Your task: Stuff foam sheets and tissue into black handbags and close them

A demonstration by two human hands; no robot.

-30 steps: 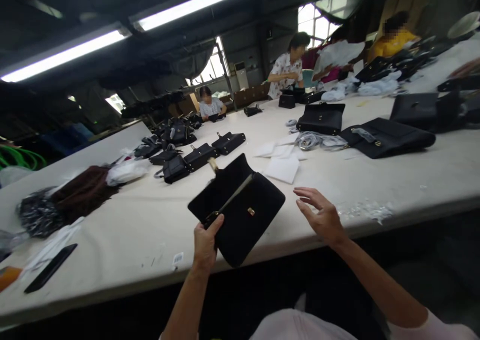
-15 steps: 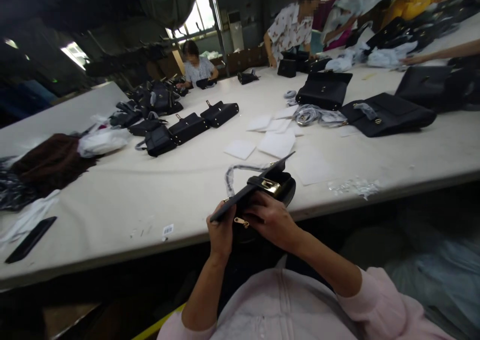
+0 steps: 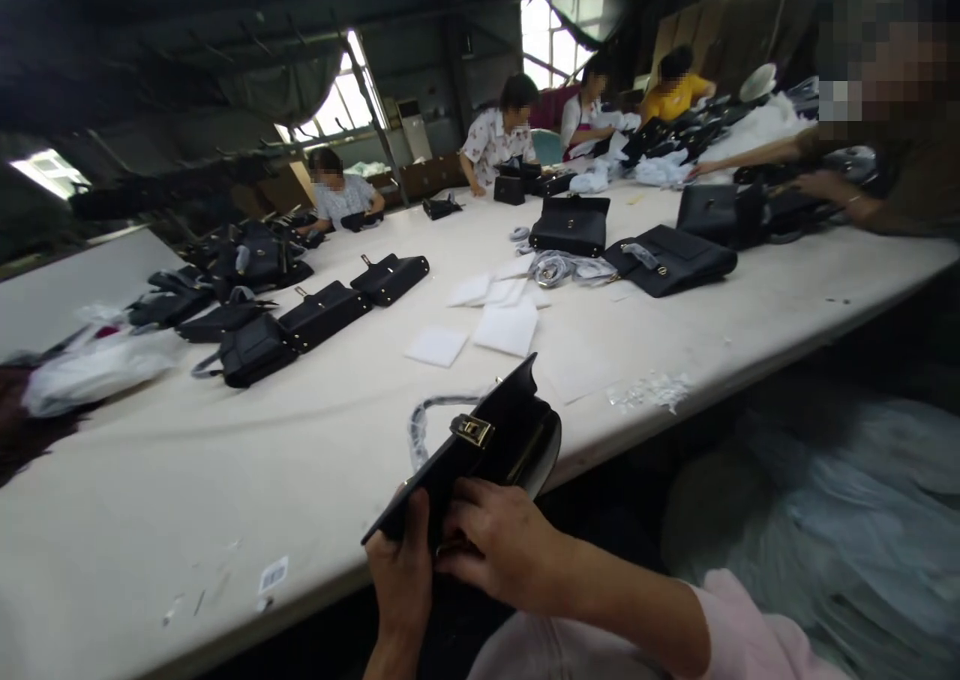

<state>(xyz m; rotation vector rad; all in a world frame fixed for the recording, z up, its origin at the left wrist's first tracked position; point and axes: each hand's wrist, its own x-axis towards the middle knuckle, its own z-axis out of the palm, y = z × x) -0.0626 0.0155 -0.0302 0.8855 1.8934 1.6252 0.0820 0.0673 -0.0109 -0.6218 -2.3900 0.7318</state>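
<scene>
A black handbag (image 3: 480,460) is tilted at the table's front edge, its flap raised and a gold clasp (image 3: 474,430) on the flap. A plastic-wrapped handle (image 3: 420,425) stands out from its far side. My left hand (image 3: 401,570) grips the flap's lower left end, thumb on the near face. At the bag's opening, my right hand (image 3: 499,545) has its fingers bent and pinched together. A small gold-coloured glint shows by its fingertips; what they hold is mostly hidden.
White foam sheets (image 3: 506,328) and a barcode label (image 3: 274,574) lie on the white table (image 3: 225,480). Several black bags (image 3: 322,315) stand at left, others (image 3: 671,260) at right. Plastic scraps (image 3: 652,392) lie near the front edge. Co-workers (image 3: 499,140) are around the table.
The view has swung right, bringing a co-worker in at the right. The handbag's flap is tipped further up, showing more of the opening. My right fingers have closed near where the zipper pull hung.
</scene>
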